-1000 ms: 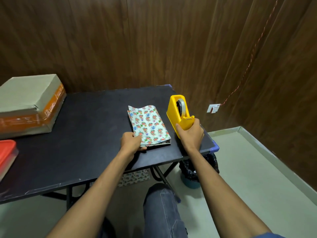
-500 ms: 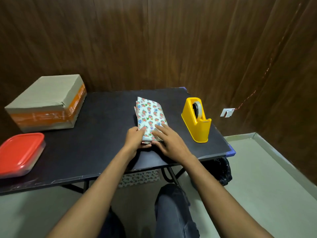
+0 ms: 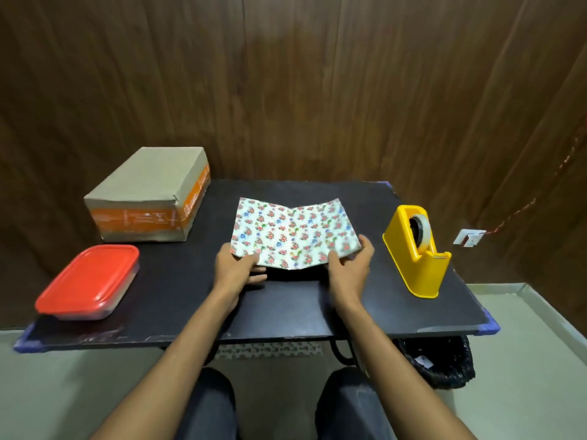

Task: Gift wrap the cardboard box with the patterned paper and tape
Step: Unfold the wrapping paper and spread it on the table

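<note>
I see the flowery paper (image 3: 290,236) half open in the middle of the black table (image 3: 286,306). My left hand (image 3: 236,269) pinches its near left corner, my right hand (image 3: 349,268) its near right. The cardboard box (image 3: 149,195) sits far left, the yellow tape holder (image 3: 417,252) right.

At frame centre, the left hand (image 3: 236,270) and right hand (image 3: 348,268) pinch the near corners of the patterned paper (image 3: 290,236), half unfolded above the black table (image 3: 286,306); cardboard box (image 3: 149,195) upper left, yellow tape dispenser (image 3: 416,252) right
</note>
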